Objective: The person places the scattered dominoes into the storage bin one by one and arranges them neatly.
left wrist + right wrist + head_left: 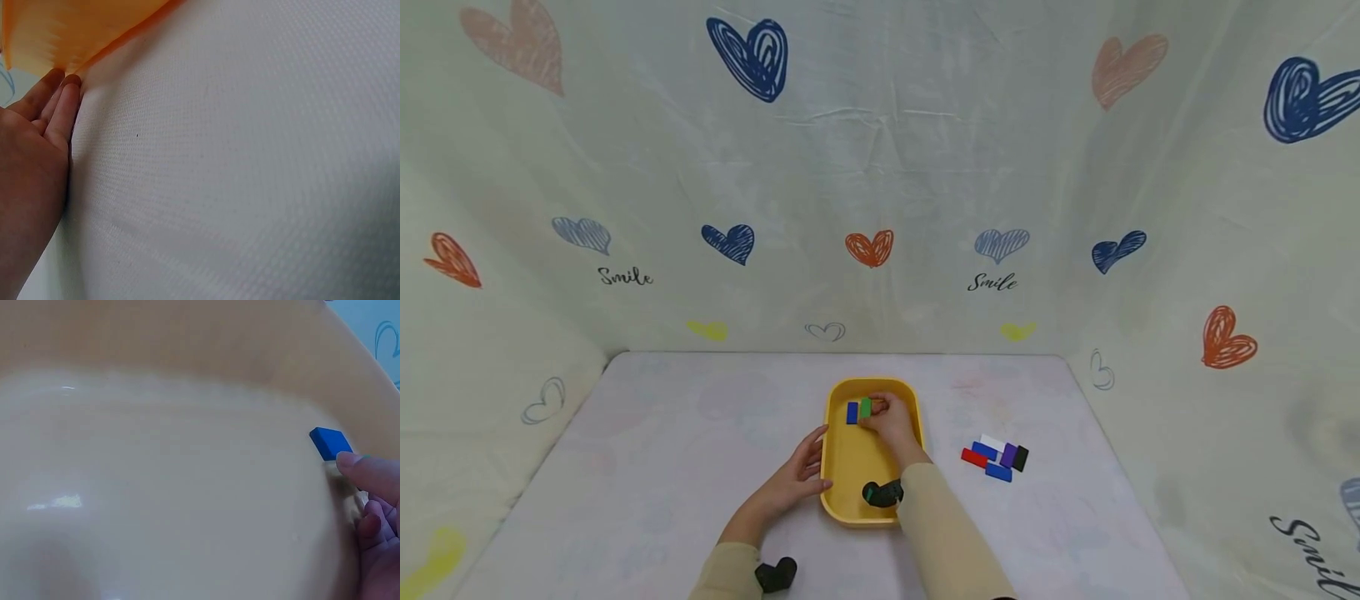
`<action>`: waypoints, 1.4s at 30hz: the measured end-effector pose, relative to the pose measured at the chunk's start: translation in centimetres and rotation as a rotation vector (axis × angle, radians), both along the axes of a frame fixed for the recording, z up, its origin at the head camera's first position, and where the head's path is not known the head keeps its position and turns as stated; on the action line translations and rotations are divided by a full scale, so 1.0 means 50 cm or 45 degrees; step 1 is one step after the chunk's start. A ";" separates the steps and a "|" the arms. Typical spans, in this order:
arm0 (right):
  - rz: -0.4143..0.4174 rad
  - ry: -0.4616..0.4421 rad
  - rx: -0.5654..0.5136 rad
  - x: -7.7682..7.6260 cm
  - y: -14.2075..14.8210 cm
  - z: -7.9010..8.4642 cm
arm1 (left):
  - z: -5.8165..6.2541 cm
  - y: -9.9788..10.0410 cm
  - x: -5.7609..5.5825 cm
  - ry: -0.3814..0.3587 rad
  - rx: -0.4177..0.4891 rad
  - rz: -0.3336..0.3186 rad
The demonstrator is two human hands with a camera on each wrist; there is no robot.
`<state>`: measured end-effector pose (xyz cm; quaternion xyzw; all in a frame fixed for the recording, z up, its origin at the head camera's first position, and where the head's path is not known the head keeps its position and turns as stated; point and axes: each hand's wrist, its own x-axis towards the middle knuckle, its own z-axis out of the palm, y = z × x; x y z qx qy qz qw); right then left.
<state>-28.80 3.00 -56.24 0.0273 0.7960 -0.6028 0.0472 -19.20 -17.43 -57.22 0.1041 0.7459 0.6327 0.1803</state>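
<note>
A yellow tray (859, 483) lies on the table with its long side pointing away from me. Inside it, near the far left corner, a blue block (852, 413) stands beside a green block (866, 407). My right hand (891, 425) reaches into the tray and pinches the green block between thumb and fingers. In the right wrist view the thumb overlaps the edge of the blue block (331, 444), and the green one is mostly hidden. My left hand (793, 477) touches the tray's left side with extended fingers (62, 115), its thumb near the lower part of the wall.
Right of the tray, several loose blocks lie in a cluster: a red block (974, 457), a white block (992, 442), a purple block (1008, 454), a black block (1020, 458) and blue ones. A heart-patterned curtain (880, 183) hangs behind the table (662, 467) and along its sides.
</note>
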 end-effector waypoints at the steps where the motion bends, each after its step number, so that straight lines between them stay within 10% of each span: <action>1: 0.007 0.001 0.008 0.000 0.000 -0.001 | 0.000 0.000 0.000 0.004 -0.002 0.001; 42: 0.079 -0.030 0.116 -0.009 0.000 -0.014 | 0.006 0.005 0.002 -0.033 -0.027 0.055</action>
